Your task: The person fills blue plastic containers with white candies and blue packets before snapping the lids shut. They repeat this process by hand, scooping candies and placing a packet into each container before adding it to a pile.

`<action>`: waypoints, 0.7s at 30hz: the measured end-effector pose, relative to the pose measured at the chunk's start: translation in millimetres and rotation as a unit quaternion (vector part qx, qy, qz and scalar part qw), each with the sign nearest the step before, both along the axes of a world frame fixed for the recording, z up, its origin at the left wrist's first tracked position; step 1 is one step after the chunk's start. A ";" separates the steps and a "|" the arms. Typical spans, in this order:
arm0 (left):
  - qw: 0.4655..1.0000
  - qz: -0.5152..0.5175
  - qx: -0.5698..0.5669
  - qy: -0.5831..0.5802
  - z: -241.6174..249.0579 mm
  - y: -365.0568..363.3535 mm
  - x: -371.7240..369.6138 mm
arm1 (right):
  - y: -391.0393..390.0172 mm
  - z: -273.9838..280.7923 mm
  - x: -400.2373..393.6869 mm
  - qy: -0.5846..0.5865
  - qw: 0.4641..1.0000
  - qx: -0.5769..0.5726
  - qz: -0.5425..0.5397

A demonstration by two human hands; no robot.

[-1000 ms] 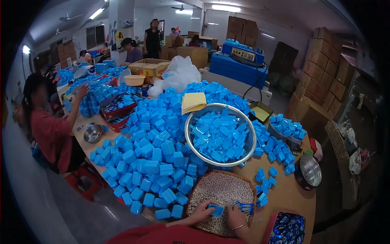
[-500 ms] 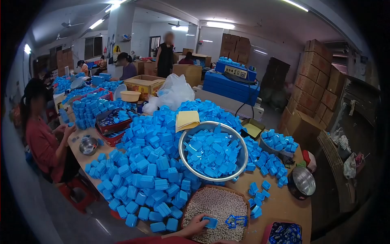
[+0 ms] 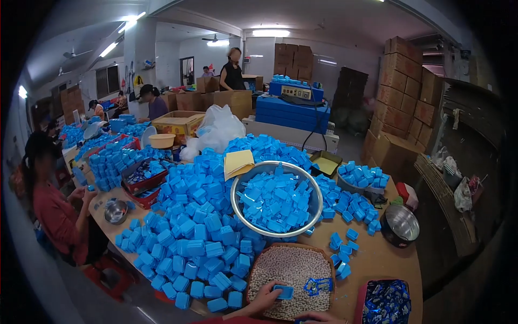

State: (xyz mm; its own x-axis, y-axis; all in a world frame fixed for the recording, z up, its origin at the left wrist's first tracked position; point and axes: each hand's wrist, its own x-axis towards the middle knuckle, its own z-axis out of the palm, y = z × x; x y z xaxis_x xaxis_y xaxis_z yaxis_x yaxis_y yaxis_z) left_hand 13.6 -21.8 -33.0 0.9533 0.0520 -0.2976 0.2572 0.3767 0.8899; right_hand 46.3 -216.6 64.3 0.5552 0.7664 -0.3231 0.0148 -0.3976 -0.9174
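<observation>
My left hand (image 3: pixel 264 300) is closed on a small open blue plastic box (image 3: pixel 283 292), held over a shallow basket (image 3: pixel 251 275) of small round pale beads (image 3: pixel 286 264). Several blue printed packets (image 3: pixel 317 286) lie on the beads, to the right of the box. At the bottom edge my right hand (image 3: pixel 321 317) shows only in part. Its fingers look closed, with a dark blue bit at their tips too small to name.
A steel basin (image 3: pixel 236 209) of flat blue plastic pieces stands behind the basket. Blue boxes (image 3: pixel 194 248) are heaped to the left. A red-rimmed tray (image 3: pixel 360 302) of blue packets and a steel bowl (image 3: pixel 402 224) are at the right. A co-worker (image 3: pixel 59 216) sits at the left.
My right hand has come into view at the bottom edge. The view has turned slightly, bringing more of the packet tray into sight. My left hand still holds the blue box.
</observation>
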 end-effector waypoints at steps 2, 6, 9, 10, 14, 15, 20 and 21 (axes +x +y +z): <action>1.000 -0.001 -0.002 0.006 0.1 -0.9 -1.3 | -6.3 0.4 -3.9 0.018 1.000 -0.003 -0.004; 1.000 0.004 -0.004 0.019 1.9 0.1 -1.6 | -30.4 7.2 -3.9 0.057 0.998 -0.002 -0.022; 0.999 0.014 -0.008 0.038 4.5 -1.1 -2.9 | -46.4 5.6 -8.1 0.073 0.996 0.014 -0.057; 0.999 0.018 -0.011 0.043 5.6 -0.9 -3.5 | -47.7 1.4 -10.6 0.072 0.994 0.026 -0.078; 1.000 -0.024 0.020 -0.002 -0.5 2.5 -7.8 | -33.8 -29.3 -7.3 0.041 0.977 0.098 -0.183; 0.999 -0.044 0.016 -0.010 -3.9 2.1 -9.2 | -27.1 -39.1 -2.0 0.027 0.974 0.114 -0.196; 0.997 -0.079 -0.003 -0.024 4.7 1.6 -10.6 | 6.4 -61.8 7.1 -0.128 0.965 0.091 -0.210; 0.997 -0.070 -0.018 -0.020 6.9 2.3 -10.6 | 10.5 -62.3 8.4 -0.167 0.958 0.083 -0.217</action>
State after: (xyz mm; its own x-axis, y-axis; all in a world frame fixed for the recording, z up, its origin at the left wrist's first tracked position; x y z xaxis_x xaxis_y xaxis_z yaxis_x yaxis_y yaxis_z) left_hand 3.0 -19.5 -26.1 0.9614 -0.0919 -0.2593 0.2747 0.3711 0.8870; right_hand 54.7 -206.1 2.0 0.8844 0.4656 0.0335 0.1844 -0.2826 -0.9413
